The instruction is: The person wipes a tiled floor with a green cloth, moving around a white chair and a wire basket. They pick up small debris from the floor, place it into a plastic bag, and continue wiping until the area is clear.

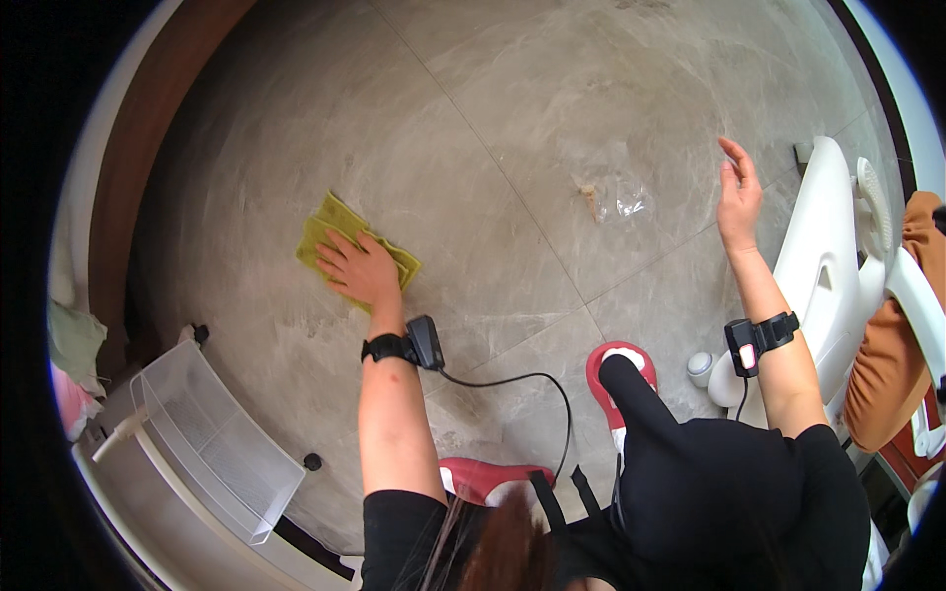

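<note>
Nearest the body, two red shoes (pixel 498 481) are standing on the grey floor (pixel 473 246), and a black cable (pixel 564 414) from the left wrist device (pixel 425 342) is looping out between them. A long reach could draw that loop tight, or a shifting foot could snag it.

Farther out, the left hand (pixel 363 268) is lying spread on a folded yellow-green cloth (pixel 323 236), palm down, fingers slightly apart and not closing around it. With only flat pressure holding it, the cloth could bunch or slip from under the palm if pushed sideways.

The right hand (pixel 741 202) is hovering off to the side, fingers loosely curling, holding nothing. A white plastic frame (pixel 820 241) is standing close beside that forearm, so an outward swing could knock it.

Between the hands and beyond the shoes, a clear plastic wrapper (pixel 631 200) is lying crumpled; being see-through, it could be overlooked and stepped on.
</note>
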Demonstrator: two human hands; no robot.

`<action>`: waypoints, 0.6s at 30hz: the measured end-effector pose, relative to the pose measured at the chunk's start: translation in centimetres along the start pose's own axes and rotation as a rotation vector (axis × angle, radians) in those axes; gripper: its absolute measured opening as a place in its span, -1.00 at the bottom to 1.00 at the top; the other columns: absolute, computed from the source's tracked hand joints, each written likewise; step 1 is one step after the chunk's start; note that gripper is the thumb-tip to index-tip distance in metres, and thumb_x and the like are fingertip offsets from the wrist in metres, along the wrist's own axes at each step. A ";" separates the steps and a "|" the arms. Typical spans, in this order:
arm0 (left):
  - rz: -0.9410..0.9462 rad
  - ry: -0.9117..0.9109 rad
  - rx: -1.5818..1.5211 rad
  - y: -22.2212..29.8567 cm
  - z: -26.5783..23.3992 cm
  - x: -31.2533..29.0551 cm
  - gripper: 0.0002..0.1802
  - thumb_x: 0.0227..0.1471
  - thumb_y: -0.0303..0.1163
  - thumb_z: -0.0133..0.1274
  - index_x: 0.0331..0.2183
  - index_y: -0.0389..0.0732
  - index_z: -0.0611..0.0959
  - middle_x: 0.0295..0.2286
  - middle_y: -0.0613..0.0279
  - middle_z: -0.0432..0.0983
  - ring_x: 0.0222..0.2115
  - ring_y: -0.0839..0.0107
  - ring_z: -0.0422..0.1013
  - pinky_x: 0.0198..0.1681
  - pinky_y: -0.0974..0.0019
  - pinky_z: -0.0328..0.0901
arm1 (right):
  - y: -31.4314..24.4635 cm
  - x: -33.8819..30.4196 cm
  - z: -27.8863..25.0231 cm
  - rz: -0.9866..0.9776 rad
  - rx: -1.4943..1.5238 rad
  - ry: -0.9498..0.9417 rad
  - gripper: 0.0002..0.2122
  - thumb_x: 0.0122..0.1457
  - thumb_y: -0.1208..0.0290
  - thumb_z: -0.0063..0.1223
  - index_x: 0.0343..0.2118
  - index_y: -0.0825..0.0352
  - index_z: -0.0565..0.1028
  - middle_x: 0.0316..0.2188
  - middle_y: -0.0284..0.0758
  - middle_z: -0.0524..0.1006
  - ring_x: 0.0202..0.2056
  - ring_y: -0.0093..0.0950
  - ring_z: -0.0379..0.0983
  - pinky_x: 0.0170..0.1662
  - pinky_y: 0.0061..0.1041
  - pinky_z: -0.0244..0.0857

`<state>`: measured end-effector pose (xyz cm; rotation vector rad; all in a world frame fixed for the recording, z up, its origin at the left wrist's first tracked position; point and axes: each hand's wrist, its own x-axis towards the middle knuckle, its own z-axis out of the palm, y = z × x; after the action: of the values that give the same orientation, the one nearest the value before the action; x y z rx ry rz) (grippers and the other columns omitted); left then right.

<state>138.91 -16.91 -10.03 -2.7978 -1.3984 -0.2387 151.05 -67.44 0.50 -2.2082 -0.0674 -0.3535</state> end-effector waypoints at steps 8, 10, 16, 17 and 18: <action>0.689 -0.172 -0.140 18.0 -1.9 -2.5 -0.32 0.18 -0.08 -0.11 0.29 -0.04 0.29 0.30 0.09 0.11 0.33 0.07 -0.02 0.35 -0.07 -0.13 | 7.5 6.8 7.1 0.021 -0.473 -0.054 -0.61 0.30 0.39 -0.15 0.18 0.25 0.38 0.20 -0.17 0.37 0.26 -0.22 0.22 0.29 -0.19 0.05; 0.965 -0.184 -0.217 21.5 -2.4 -5.3 -0.34 0.18 -0.10 -0.09 0.28 -0.03 0.31 0.30 0.11 0.12 0.32 0.10 0.01 0.35 -0.04 -0.12 | 8.3 8.3 9.8 -0.042 -0.817 -0.029 -0.57 0.30 0.36 -0.16 0.24 0.18 0.32 0.27 -0.18 0.29 0.31 -0.23 0.14 0.32 -0.09 -0.04; 0.902 -0.444 0.050 16.3 -1.1 -2.6 -0.34 0.14 -0.27 -0.05 0.27 -0.12 0.31 0.28 0.05 0.14 0.30 0.11 0.05 0.35 -0.02 -0.08 | 9.3 7.9 9.6 0.002 -0.794 -0.008 -0.53 0.31 0.33 -0.19 0.29 0.13 0.25 0.33 -0.19 0.20 0.35 -0.22 0.05 0.35 -0.05 -0.17; 0.737 -0.296 0.227 13.8 -1.0 -1.1 -0.39 0.23 -0.25 -0.24 0.28 -0.14 0.24 0.31 0.11 0.07 0.34 0.19 -0.05 0.38 0.07 -0.19 | 9.1 7.9 9.3 -0.029 -0.803 -0.008 -0.54 0.31 0.34 -0.20 0.29 0.14 0.25 0.33 -0.19 0.20 0.35 -0.21 0.05 0.35 -0.05 -0.17; 0.575 -0.200 0.113 11.0 -0.5 2.1 -0.38 0.21 -0.28 -0.23 0.26 -0.27 0.28 0.27 -0.03 0.16 0.29 0.02 0.05 0.35 0.03 -0.08 | 8.9 8.0 9.1 0.003 -0.793 -0.017 -0.54 0.31 0.35 -0.20 0.29 0.15 0.25 0.33 -0.19 0.19 0.35 -0.21 0.05 0.35 -0.05 -0.18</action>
<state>148.86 -21.87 -8.56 -3.0317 -0.5446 0.1256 162.31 -66.38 -9.39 -2.9935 0.0839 -0.4036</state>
